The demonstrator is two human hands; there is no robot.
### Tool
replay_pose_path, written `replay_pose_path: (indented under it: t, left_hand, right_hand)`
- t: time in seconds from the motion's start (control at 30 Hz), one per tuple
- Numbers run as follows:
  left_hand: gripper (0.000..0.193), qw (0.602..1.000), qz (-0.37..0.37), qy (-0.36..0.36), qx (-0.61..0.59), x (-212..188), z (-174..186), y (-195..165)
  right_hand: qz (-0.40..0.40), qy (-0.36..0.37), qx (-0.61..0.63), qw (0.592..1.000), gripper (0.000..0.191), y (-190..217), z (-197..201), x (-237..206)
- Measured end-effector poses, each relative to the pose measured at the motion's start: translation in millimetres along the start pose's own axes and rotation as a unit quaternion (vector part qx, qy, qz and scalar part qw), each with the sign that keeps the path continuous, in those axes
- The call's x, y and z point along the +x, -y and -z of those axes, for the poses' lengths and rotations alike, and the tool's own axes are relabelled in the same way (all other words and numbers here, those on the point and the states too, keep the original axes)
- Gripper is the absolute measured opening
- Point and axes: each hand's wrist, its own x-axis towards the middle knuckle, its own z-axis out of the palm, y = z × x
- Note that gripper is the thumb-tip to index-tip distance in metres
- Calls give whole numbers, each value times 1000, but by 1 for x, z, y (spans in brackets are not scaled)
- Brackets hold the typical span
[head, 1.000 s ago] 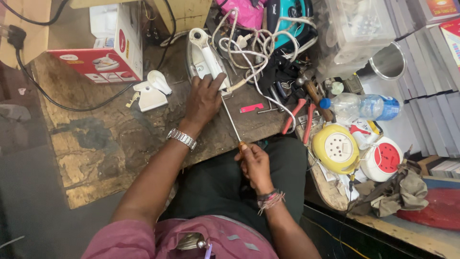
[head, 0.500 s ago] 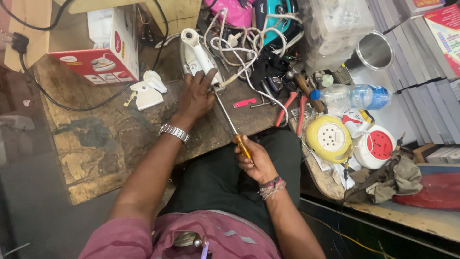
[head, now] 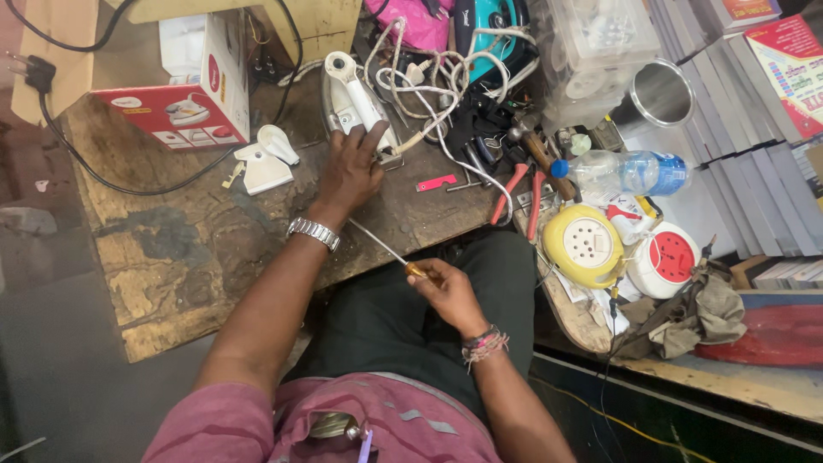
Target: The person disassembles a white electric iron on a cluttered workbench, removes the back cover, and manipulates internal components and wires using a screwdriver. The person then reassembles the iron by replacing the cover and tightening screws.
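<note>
Bracing iron (head: 356,107), upper centre of frame, on bench (head: 171,257): left hand (head: 350,171) pressed flat on it, fingers spread. Right hand (head: 453,296) fisted round screwdriver (head: 390,255) handle, tip hidden beneath left wrist. Judged step: fastener access. Next move calls for tip alignment. Pliers (head: 519,193) right.

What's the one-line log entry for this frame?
left hand: pressing down white clothes iron | right hand: grip on screwdriver, tip toward iron | surface: worn wooden workbench
</note>
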Motion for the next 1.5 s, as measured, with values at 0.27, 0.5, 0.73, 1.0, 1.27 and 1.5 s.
replay_pose_path:
  t: [0.27, 0.5, 0.73, 1.0, 1.27, 1.5]
  left_hand:
    - [74, 1000, 10, 3, 0, 0, 2, -3]
    - [78, 999, 24, 35, -21, 2, 8, -2]
    - [77, 999, 4, 19, -28, 4, 12, -4]
    - [73, 1000, 22, -1, 2, 6, 12, -15]
    - [80, 997, 61, -6, -49, 4, 10, -19]
    - [89, 997, 24, -60, -36, 4, 10, -23]
  right_hand:
    - [-1, -56, -111, 992, 31, 26, -5, -1]
    - [179, -75, -256, 947, 37, 43, -6, 0]
    - [288, -73, -446, 844, 27, 47, -12, 37]
    - [315, -92, -485, 811, 40, 61, -11, 84]
    - [334, -172, -373, 849, 32, 52, -15, 101]
    - [322, -194, -293, 879, 29, 57, -12, 130]
